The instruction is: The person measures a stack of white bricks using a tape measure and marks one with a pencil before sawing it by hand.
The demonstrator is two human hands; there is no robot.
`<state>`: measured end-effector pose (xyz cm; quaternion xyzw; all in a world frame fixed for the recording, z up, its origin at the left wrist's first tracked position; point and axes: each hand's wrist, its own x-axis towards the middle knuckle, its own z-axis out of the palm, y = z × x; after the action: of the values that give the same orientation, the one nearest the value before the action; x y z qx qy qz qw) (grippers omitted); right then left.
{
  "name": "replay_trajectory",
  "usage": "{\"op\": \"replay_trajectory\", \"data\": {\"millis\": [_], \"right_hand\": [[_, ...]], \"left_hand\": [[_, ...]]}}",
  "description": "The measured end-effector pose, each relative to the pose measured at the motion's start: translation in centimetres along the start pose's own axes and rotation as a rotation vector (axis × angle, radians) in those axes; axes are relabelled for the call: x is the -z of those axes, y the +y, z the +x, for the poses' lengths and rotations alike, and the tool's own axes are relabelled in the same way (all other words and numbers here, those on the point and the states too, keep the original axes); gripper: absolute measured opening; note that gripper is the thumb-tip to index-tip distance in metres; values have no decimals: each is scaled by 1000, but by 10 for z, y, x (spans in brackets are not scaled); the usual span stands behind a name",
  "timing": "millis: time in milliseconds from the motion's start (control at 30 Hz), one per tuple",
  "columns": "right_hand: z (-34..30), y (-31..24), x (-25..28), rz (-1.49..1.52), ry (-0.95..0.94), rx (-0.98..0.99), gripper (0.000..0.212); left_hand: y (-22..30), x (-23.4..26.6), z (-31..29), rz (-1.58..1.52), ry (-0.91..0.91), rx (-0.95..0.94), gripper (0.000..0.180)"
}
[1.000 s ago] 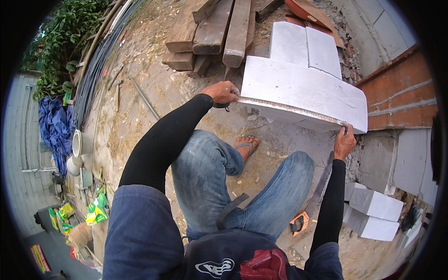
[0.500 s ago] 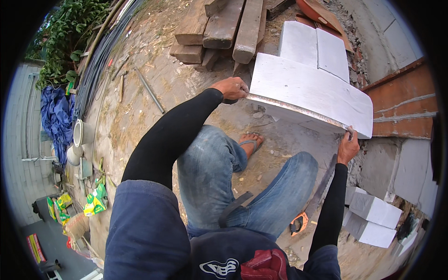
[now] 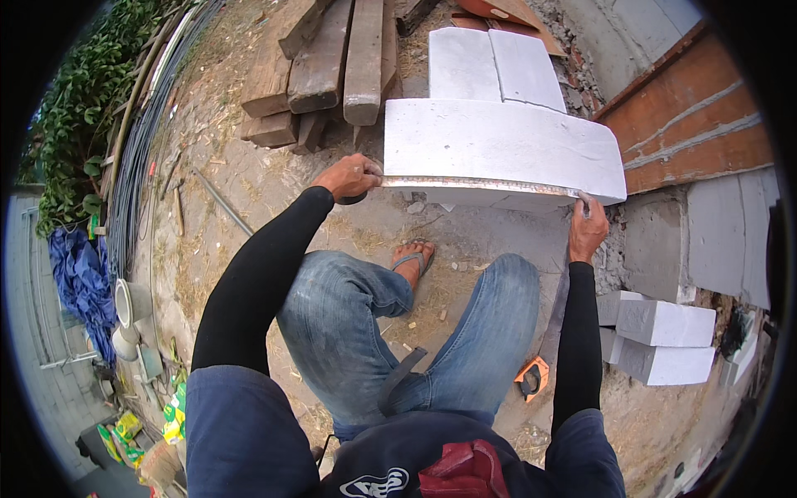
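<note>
A tape measure (image 3: 481,183) is stretched along the near top edge of a long white block (image 3: 498,145). My left hand (image 3: 349,178) is closed round one end of it, just off the block's left corner. A dark rounded part, apparently the tape's case, shows below those fingers. My right hand (image 3: 588,228) pinches the tape close to the block's right corner. A small dark stub shows at its fingertips, too small to name. The long block rests near two more white blocks (image 3: 465,65) lying behind it.
Thick timber beams (image 3: 320,66) are stacked at the far left of the blocks. An orange-handled saw (image 3: 532,378) lies by my right knee. Smaller white blocks (image 3: 667,324) sit to the right, below a brown panel (image 3: 681,116). A metal pipe (image 3: 222,202) lies on the dirt.
My view has shifted and turned slightly, so the blocks and beams appear farther left and more level. Both hands keep hold of the tape along the block's edge.
</note>
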<state>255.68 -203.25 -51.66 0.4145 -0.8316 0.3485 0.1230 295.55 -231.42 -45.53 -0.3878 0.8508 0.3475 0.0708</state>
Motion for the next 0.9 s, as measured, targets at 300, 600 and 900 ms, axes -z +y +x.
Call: {"op": "replay_trajectory", "data": {"millis": [300,600,900], "right_hand": [[5,-2,2,100,48,-24,10],[17,2,10,184,-109,-22,10],[34,4,10,174,-197,-27,13]], "left_hand": [[7,3,-6,-16,-84,32,25],[-9,0,-2,-76,-97,17,25],[9,4,-5,-21,-74,40,24]]}}
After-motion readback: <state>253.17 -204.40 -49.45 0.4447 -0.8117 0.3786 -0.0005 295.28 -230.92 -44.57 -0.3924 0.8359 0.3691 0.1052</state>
